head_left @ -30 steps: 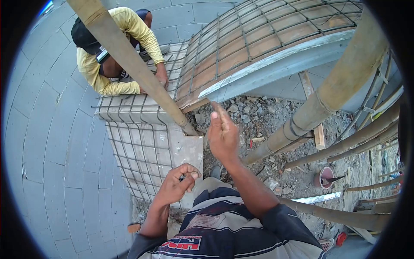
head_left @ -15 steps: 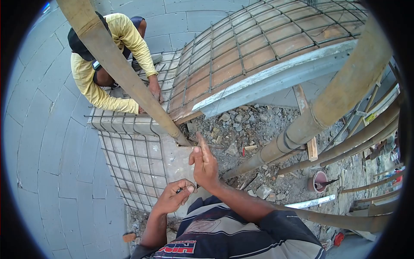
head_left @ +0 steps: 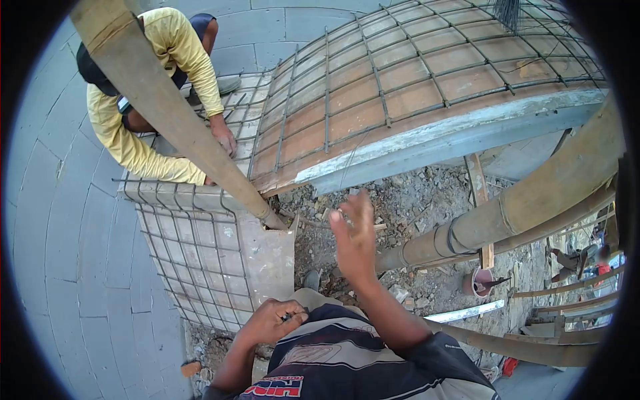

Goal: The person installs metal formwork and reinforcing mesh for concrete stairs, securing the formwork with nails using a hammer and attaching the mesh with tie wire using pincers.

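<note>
My left hand (head_left: 275,321) is closed in front of my shirt, its fingers curled round something small and dark that I cannot make out. Raised above the rubble, my right hand (head_left: 355,243) has its fingers stretched out and slightly blurred, with nothing visible in it. Ahead of the hands, a steel rebar mesh (head_left: 380,73) covers a sloping board form (head_left: 357,110) with a pale grey edge. A second rebar mesh (head_left: 193,257) hangs down the form's side panel (head_left: 273,267), left of my right hand. A bundle of thin dark wires (head_left: 507,15) lies on the upper mesh.
A co-worker in a yellow shirt (head_left: 160,47) crouches at the mesh, hands low on the bars. One bamboo pole (head_left: 173,107) slants before them; another thick pole (head_left: 493,217) crosses on the right. Rubble (head_left: 320,247), a bucket (head_left: 479,283) and a grey block wall (head_left: 87,267) surround the form.
My right hand has moved right and slightly up, away from my left, its fingers spreading. My left hand is slightly lower. The view has shifted, and another person shows at far right.
</note>
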`<state>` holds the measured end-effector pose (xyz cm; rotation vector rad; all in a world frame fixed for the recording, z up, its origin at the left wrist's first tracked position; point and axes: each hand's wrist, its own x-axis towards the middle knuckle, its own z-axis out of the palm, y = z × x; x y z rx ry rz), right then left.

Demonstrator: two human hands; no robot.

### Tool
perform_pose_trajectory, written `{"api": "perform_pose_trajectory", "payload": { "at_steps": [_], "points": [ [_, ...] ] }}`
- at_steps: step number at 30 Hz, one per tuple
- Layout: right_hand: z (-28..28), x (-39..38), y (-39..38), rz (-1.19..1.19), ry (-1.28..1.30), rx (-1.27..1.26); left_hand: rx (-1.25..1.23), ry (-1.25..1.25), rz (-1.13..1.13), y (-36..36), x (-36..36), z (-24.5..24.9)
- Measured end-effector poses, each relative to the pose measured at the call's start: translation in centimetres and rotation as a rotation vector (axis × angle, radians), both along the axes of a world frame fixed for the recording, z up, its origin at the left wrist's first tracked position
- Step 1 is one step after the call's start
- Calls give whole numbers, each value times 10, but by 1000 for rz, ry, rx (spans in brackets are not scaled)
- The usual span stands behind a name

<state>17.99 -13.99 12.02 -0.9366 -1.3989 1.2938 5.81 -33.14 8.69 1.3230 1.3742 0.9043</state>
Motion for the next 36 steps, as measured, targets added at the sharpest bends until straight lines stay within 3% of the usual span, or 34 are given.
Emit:
{"api": "perform_pose_trajectory", "payload": {
  "at_steps": [1,5,7,8,9,10,11,12,14,17,20,23,25,27,28,30,32,36],
  "points": [
    [-9,-10,10,28,181,-263,28,-8,-47,6,2,-5],
    [2,-16,27,128,247,-388,112,109,-277,40,5,-2],
    [9,-16,33,112,-168,-58,148,-44,-149,71,-24,4],
    [11,-16,40,101,-162,-52,231,30,79,90,-40,12],
    [13,-13,44,71,-346,143,249,177,370,116,-53,30],
    [14,-13,48,44,-531,338,252,112,500,143,-62,53],
    [14,-15,52,17,-567,451,461,141,511,180,-70,58],
    [21,-18,54,10,-567,447,441,195,490,211,-71,77],
    [46,-20,55,79,-930,381,581,289,390,279,-70,77],
    [65,-23,59,109,-1057,363,390,408,234,340,-68,69],
    [77,-20,66,148,-1038,369,366,400,-2,363,-71,52],
    [67,-15,64,98,-887,387,344,406,61,357,-72,47],
    [58,-14,59,39,-749,388,306,143,272,355,-77,42],
    [52,-14,61,-21,-605,406,216,287,316,344,-82,47],
    [49,-14,63,-46,-517,360,131,432,353,338,-83,52],
    [47,-14,65,-69,-423,317,108,422,310,328,-83,58],
    [46,-12,62,-24,-285,86,79,407,271,319,-81,60],
    [31,-14,44,49,-214,-150,-10,43,126,322,-82,36]
  ]
}}
